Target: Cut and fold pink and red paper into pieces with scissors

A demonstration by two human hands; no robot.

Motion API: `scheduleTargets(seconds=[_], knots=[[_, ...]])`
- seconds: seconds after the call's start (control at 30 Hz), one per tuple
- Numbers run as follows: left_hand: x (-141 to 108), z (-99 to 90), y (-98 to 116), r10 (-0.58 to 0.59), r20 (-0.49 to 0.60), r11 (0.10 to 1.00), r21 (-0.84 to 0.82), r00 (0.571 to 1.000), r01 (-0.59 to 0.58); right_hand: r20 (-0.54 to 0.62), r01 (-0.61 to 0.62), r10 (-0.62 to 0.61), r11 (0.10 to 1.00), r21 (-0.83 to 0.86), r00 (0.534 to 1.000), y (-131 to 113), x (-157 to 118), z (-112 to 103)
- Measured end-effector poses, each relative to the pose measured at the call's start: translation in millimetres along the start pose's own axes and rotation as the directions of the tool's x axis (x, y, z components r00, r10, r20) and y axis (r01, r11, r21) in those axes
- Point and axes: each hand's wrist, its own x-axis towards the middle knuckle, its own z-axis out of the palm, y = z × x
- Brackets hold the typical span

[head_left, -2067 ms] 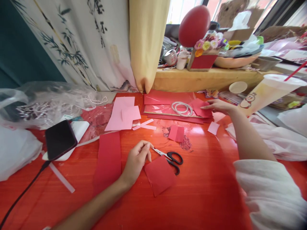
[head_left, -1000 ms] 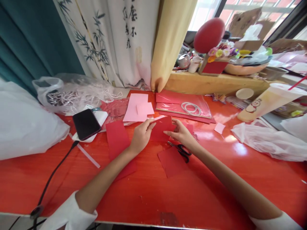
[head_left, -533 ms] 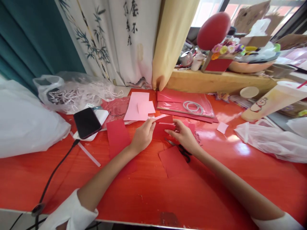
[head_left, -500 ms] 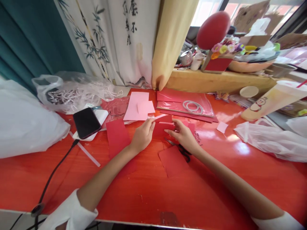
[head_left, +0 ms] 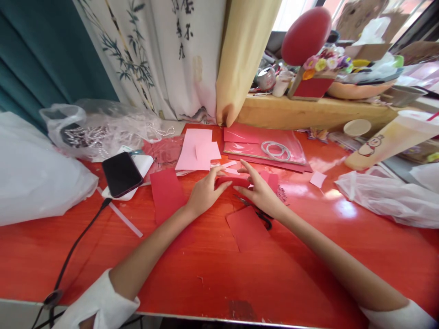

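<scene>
Near the middle of the red table, my left hand [head_left: 205, 191] pinches the left end of a small folded red paper [head_left: 233, 182]. The right end of that paper is between the thumb and fingers of my right hand [head_left: 259, 191]. Pink strips [head_left: 231, 171] lie just behind it. Under and beside my right hand are black scissors [head_left: 264, 219], partly covered by a square red paper [head_left: 247, 227]. A longer red sheet [head_left: 167, 194] lies to the left of my left hand.
Pink sheets [head_left: 194, 151] and a plastic-wrapped red pack [head_left: 267, 148] with a white coil lie behind. A phone [head_left: 122, 175] and white bag [head_left: 41, 169] are at left; a drink cup [head_left: 387, 139] and clear plastic bag [head_left: 387, 196] at right.
The red paper between my hands has tipped flatter and appears smaller. The pink strip near my left fingers now lies apart from them, and my right index finger has lifted.
</scene>
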Motion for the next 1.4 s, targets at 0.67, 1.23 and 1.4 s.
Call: scheduleTargets(seconds=[0.67,1.23,1.4], knots=[[1.3,-4.8,3.5,0.175,0.099,0.982,0.050,0.980,-0.180,-0.019,0.043,-0.043,0.999,-0.033,0.999,-4.9,-1.1,3.6],[1.0,-4.3,1.0,0.160,-0.065,0.987,-0.004,0.985,-0.161,-0.116,-0.085,0.104,0.984,0.156,0.988,-8.7,-5.4,4.0],[2.8,-3.0,3.2,-0.065,-0.079,0.980,-0.195,0.995,0.048,-0.062,-0.151,0.169,0.961,0.230,0.984,-4.6,-3.9,4.2]])
